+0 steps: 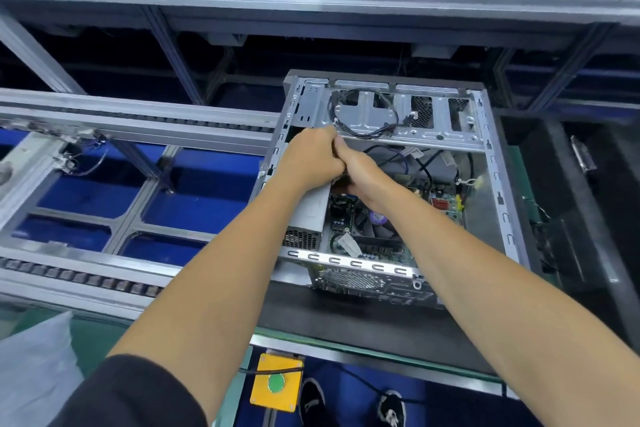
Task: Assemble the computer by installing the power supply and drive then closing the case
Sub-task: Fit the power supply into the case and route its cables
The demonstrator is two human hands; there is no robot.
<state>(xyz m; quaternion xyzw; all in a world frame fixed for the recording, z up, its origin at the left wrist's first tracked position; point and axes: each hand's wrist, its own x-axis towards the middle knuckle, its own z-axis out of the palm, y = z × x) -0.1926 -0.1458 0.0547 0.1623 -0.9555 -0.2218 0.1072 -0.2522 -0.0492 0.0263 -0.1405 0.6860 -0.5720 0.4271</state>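
Bare grey steel frames the open case (491,163), which lies on its side on a black mat (363,322) at about 3 o'clock from frame centre, its open face up; the PSU (310,210), a silver box with a mesh end, sits inside along the case's 9 o'clock wall, its mesh end toward 6 o'clock; the board (349,218) fills the floor beside it, with a fan (377,218) bearing a purple sticker near its middle; at the case's 12 o'clock end a steel drive cage (408,121) spans the width, and a black cable (367,111) loops over it; both hands meet just below the cage's 9 o'clock corner, above the far end of the PSU; the left hand (311,156) is curled into a loose fist, knuckles up, its fingers bent round something dark that I cannot make out; the right hand (363,172) touches it from 3 o'clock, fingers pressed together and reaching down toward the PSU's far end, their tips hidden, so whether they pinch anything I cannot tell; a yellow box (277,383) with a green button lies at 6 o'clock below the mat; a roller conveyor (104,107) runs off toward 9 o'clock; two black shoes (313,399) show at the bottom edge.
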